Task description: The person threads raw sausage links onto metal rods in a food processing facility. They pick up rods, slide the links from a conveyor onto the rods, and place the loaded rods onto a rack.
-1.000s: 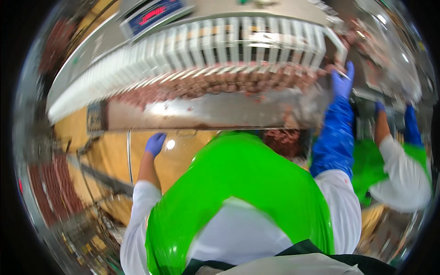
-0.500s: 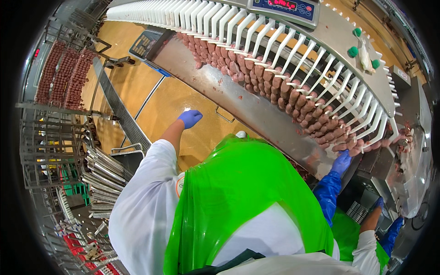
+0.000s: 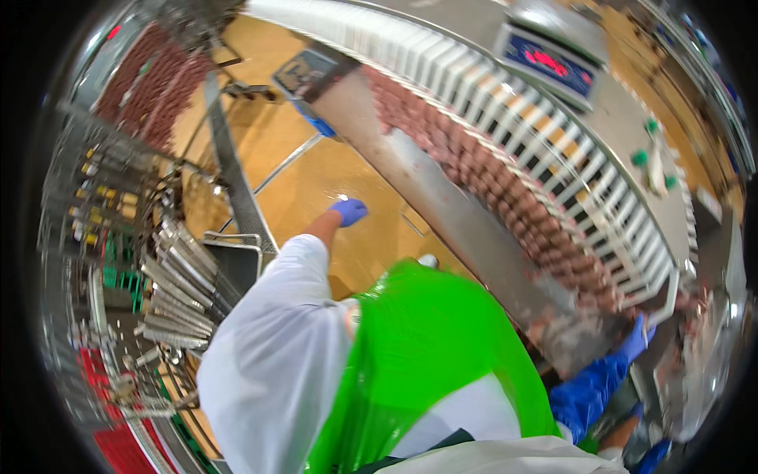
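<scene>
My left hand [image 3: 348, 211], in a purple glove, hangs over the yellow floor with its fingers curled in and nothing in them. My right hand [image 3: 636, 340], gloved in purple below a blue sleeve cover, is at the near right end of a long rack of white hooks [image 3: 553, 130]. Its fingers meet the bent tip of the last hook; blur hides whether they grip it. Linked sausages [image 3: 505, 197] hang in a dense row from the hooks. Below them runs a steel tray [image 3: 442, 213], with meat scraps near its right end.
A digital scale [image 3: 549, 65] stands behind the rack. More sausage strands [image 3: 150, 87] hang on a rack at far left. Metal rods [image 3: 178, 284] are bundled at left. A co-worker's forearm [image 3: 620, 434] shows at lower right. A grey bin [image 3: 304, 75] is at the tray's far end.
The whole view has swung and blurred, shifting the rack right and down. My right hand has moved from the end sausages to the last hook's tip. My left hand still hangs free.
</scene>
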Motion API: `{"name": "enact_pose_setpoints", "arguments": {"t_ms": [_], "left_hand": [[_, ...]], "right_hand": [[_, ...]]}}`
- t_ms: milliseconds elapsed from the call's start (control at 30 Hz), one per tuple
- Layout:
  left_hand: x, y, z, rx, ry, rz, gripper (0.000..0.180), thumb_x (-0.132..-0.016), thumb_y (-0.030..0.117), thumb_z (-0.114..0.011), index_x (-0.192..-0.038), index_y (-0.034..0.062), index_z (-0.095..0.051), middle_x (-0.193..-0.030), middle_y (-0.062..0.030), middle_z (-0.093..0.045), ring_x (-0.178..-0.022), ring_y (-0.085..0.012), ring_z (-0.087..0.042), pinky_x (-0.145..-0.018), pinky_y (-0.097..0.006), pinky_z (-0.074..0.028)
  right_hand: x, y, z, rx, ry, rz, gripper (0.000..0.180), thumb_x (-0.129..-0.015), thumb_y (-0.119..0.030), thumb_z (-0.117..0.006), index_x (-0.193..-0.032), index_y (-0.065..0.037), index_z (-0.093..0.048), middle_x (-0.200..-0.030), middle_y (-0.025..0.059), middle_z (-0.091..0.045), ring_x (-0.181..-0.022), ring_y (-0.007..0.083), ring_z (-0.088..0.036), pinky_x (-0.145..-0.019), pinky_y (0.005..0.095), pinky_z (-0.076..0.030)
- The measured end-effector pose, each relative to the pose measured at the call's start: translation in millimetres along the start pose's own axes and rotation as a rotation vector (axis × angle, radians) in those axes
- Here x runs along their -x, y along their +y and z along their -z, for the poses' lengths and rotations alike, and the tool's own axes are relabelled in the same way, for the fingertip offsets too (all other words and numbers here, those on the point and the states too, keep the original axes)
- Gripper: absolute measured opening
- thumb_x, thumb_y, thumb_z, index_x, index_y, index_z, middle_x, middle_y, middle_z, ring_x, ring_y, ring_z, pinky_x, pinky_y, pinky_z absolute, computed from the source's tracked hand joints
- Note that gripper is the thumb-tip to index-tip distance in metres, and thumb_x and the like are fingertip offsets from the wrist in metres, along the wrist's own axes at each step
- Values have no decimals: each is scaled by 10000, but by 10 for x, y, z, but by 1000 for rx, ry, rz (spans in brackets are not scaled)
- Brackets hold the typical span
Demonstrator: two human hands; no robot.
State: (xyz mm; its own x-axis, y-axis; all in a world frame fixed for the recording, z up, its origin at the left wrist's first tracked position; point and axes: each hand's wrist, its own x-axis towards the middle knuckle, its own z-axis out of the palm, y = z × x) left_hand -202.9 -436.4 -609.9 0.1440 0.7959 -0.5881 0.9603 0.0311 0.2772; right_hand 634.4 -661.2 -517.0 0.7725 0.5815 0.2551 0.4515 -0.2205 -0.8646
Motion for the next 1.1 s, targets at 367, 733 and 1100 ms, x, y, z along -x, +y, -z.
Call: {"name": "enact_pose_setpoints", "arguments": {"t_ms": [367, 733, 1100], "left_hand": [[161, 38, 135, -9, 40, 20, 453, -940, 420, -482, -1213, 107, -662, -1275, -139, -636, -1175, -335, -590, -1016, -419, -451], [296, -839, -134, 493, 54, 99, 290, -924, 253, -608, -1070, 17, -694, -948, -65, -702, -828, -151, -634, -672, -302, -495], [-107, -490, 256, 466, 36, 16, 289, -935, 230, -604, -1111, 16, -687, -960, -61, -700, -831, -155, -633, -727, -296, -503]], "right_hand": [[563, 1434, -183, -138, -14, -291, 500, -1017, -355, -470, -1361, 4, -526, -1308, 149, -586, -1077, 239, -569, -922, 336, -455], [1072, -276, -765, -37, 96, 31, 680, -782, -152, -802, -1354, -4, -465, -1189, 100, -566, -1087, 217, -559, -932, 352, -477], [137, 20, 114, 27, 134, -51, 331, -889, -232, -688, -1128, -13, -620, -947, 65, -657, -844, 139, -612, -775, 308, -509]]}}
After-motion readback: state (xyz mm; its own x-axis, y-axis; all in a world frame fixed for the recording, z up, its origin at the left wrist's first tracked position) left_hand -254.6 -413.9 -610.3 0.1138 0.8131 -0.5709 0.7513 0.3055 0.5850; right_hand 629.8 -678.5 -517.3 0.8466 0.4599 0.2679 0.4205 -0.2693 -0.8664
